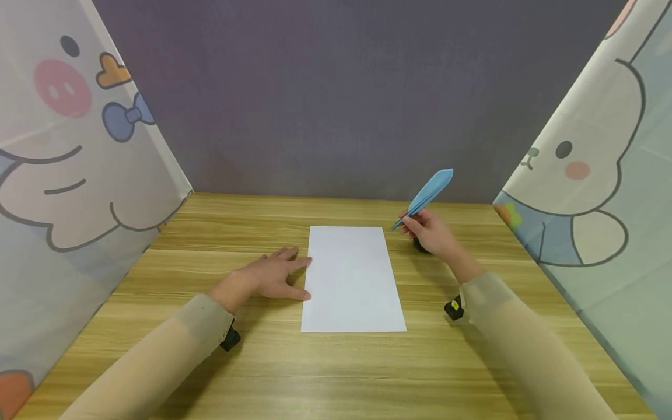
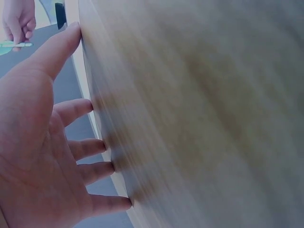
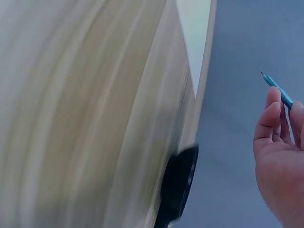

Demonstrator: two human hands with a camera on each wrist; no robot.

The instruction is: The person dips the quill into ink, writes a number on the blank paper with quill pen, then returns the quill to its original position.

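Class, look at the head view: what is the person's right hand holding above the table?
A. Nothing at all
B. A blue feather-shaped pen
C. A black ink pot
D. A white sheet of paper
B: the right hand pinches a blue feather-shaped pen raised off the table, while the white sheet of paper lies flat beside the left hand.

A plain white sheet of paper (image 1: 350, 279) lies on a light wooden table (image 1: 336, 361) with yellowish-brown grain streaks. At about two o'clock from the sheet is a light blue feather pen (image 1: 426, 195). The back wall (image 1: 336, 93) is dull grey-purple. Pale cartoon curtains stand at nine o'clock (image 1: 68, 175), with pink and blue marks, and at three o'clock (image 1: 604, 192). Both sleeves (image 1: 157, 356) are beige
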